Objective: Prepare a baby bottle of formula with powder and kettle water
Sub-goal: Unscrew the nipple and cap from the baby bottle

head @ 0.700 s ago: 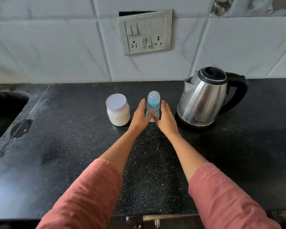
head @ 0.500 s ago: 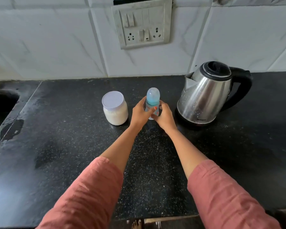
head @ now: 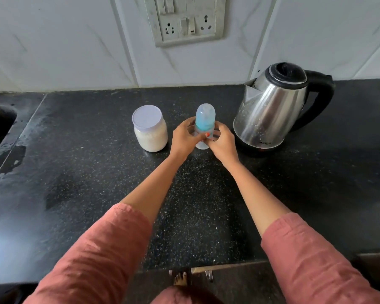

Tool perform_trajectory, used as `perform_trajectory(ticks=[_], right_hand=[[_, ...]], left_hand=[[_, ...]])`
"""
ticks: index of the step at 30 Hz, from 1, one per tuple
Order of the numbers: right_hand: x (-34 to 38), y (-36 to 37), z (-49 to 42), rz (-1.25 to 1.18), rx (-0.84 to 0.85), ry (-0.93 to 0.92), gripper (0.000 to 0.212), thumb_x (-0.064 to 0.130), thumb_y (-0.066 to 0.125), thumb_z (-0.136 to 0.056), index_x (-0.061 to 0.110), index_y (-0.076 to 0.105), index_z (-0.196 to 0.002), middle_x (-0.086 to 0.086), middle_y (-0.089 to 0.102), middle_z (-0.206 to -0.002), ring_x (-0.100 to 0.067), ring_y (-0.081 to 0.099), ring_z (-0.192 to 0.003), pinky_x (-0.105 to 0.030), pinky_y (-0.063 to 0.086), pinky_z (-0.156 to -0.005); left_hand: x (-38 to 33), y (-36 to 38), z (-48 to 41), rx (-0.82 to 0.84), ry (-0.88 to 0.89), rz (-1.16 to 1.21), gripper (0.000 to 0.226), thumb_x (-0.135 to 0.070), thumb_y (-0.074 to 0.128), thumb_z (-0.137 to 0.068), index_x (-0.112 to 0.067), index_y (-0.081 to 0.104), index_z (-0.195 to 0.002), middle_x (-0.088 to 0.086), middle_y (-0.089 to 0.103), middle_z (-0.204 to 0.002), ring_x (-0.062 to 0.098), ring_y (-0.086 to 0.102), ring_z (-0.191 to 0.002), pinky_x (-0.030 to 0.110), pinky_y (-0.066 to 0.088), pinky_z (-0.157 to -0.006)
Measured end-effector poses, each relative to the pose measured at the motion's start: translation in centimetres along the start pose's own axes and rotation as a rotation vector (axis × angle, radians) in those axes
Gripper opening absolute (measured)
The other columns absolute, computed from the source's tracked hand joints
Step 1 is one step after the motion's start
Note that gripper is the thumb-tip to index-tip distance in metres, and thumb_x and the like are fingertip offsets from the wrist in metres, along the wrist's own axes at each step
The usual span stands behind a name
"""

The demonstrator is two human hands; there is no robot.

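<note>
Both our left hand (head: 184,139) and right hand (head: 223,143) curl round the capped baby bottle (head: 204,119), upright on the desk (head: 97,194) between powder jar (head: 149,130) and kettle (head: 270,115); we judge uncapping comes next, by twisting.

Rust-pink long sleeves (head: 101,255), orange-red painted thumbnail (head: 207,134), bare foot (head: 180,279)

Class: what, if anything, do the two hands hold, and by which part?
The left hand and the right hand both grip the baby bottle round its clear lower body.
</note>
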State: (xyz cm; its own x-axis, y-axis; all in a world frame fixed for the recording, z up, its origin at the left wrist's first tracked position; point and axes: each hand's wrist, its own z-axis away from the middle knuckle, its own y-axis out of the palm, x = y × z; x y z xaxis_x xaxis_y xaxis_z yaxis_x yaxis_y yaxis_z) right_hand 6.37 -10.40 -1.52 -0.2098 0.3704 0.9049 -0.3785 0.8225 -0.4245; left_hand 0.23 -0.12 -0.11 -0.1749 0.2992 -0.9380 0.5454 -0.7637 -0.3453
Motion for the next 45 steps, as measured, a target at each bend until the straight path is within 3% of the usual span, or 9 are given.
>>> perform_trajectory(ticks=[4, 8, 11, 16, 21, 32, 38, 40, 45], right_hand=[[-0.1, -1.4, 3.4, 0.008, 0.015, -0.036, 0.057, 0.021, 0.075, -0.074, 0.009, 0.052, -0.124, -0.010, 0.059, -0.124, -0.021, 0.058, -0.110, -0.041, 0.052, -0.092], [-0.6, -2.5, 6.9, 0.004, 0.040, -0.042, 0.059, 0.020, 0.077, -0.071, 0.009, 0.052, -0.124, -0.010, 0.059, -0.124, -0.016, 0.057, -0.108, -0.032, 0.052, -0.090], [-0.8, -3.4, 9.5, 0.001, 0.071, -0.040, 0.060, 0.022, 0.078, -0.071, 0.009, 0.053, -0.124, -0.009, 0.059, -0.125, -0.010, 0.055, -0.104, -0.020, 0.050, -0.082], [-1.4, -4.5, 13.3, -0.045, 0.101, -0.034, 0.058, 0.016, 0.078, -0.070, 0.007, 0.053, -0.122, -0.008, 0.058, -0.124, -0.010, 0.054, -0.104, -0.014, 0.050, -0.078], [-2.6, -4.6, 15.7, -0.064, 0.133, -0.003, 0.059, 0.013, 0.078, -0.070, 0.006, 0.053, -0.122, -0.009, 0.057, -0.123, -0.011, 0.054, -0.106, -0.023, 0.052, -0.085], [-3.0, -4.4, 16.9, -0.067, 0.135, -0.012, 0.060, 0.011, 0.077, -0.071, 0.005, 0.050, -0.124, -0.010, 0.053, -0.127, -0.011, 0.051, -0.111, -0.030, 0.049, -0.095], [-2.4, -5.9, 16.5, 0.180, 0.314, -0.002, 0.087, 0.012, 0.077, -0.071, 0.013, 0.028, -0.142, -0.006, 0.031, -0.147, -0.018, 0.034, -0.134, -0.038, 0.033, -0.110], [-1.4, -6.8, 16.3, 0.204, 0.320, -0.026, 0.086, 0.012, 0.076, -0.071, 0.014, 0.027, -0.142, -0.005, 0.032, -0.145, -0.018, 0.035, -0.132, -0.038, 0.033, -0.110], [1.3, -6.7, 15.9, 0.214, 0.232, -0.074, 0.070, 0.023, 0.080, -0.065, 0.018, 0.047, -0.126, -0.003, 0.045, -0.124, -0.022, 0.044, -0.116, -0.037, 0.044, -0.096]], left_hand=[[-0.3, -0.8, 2.9, 0.071, 0.036, -0.050, 0.064, -0.019, 0.078, -0.073, -0.007, 0.050, -0.129, 0.008, 0.059, -0.125, 0.014, 0.055, -0.109, 0.026, 0.045, -0.092], [-0.5, -1.4, 6.4, 0.144, 0.069, -0.073, 0.059, -0.014, 0.077, -0.073, -0.009, 0.053, -0.127, 0.005, 0.060, -0.121, 0.009, 0.056, -0.103, 0.008, 0.045, -0.081], [-0.8, -1.7, 9.0, 0.179, 0.062, -0.079, 0.061, -0.015, 0.078, -0.072, -0.009, 0.053, -0.126, 0.004, 0.060, -0.120, 0.010, 0.057, -0.103, 0.014, 0.044, -0.084], [-0.5, -1.4, 12.6, 0.211, 0.025, -0.055, 0.059, -0.015, 0.080, -0.069, -0.010, 0.053, -0.122, -0.002, 0.059, -0.115, 0.011, 0.058, -0.102, 0.009, 0.048, -0.078], [0.4, -0.8, 15.2, 0.216, -0.025, -0.012, 0.058, -0.014, 0.082, -0.066, -0.012, 0.052, -0.117, -0.002, 0.060, -0.112, 0.011, 0.059, -0.102, 0.015, 0.050, -0.080], [1.6, -0.2, 16.4, 0.208, -0.006, 0.051, 0.059, -0.006, 0.078, -0.070, -0.010, 0.048, -0.121, -0.001, 0.056, -0.116, 0.008, 0.054, -0.105, 0.008, 0.046, -0.081], [2.7, -0.1, 16.5, 0.244, -0.020, 0.044, 0.066, -0.009, 0.077, -0.072, -0.015, 0.043, -0.127, -0.008, 0.049, -0.123, 0.007, 0.046, -0.117, 0.028, 0.038, -0.099], [3.1, 0.1, 16.7, 0.250, -0.018, 0.048, 0.070, -0.011, 0.078, -0.071, -0.016, 0.041, -0.130, -0.010, 0.047, -0.125, 0.006, 0.044, -0.120, 0.027, 0.035, -0.101], [3.1, 1.4, 17.2, 0.172, -0.002, 0.059, 0.069, -0.013, 0.079, -0.071, -0.014, 0.044, -0.130, -0.012, 0.051, -0.119, 0.007, 0.048, -0.116, 0.019, 0.035, -0.100]])
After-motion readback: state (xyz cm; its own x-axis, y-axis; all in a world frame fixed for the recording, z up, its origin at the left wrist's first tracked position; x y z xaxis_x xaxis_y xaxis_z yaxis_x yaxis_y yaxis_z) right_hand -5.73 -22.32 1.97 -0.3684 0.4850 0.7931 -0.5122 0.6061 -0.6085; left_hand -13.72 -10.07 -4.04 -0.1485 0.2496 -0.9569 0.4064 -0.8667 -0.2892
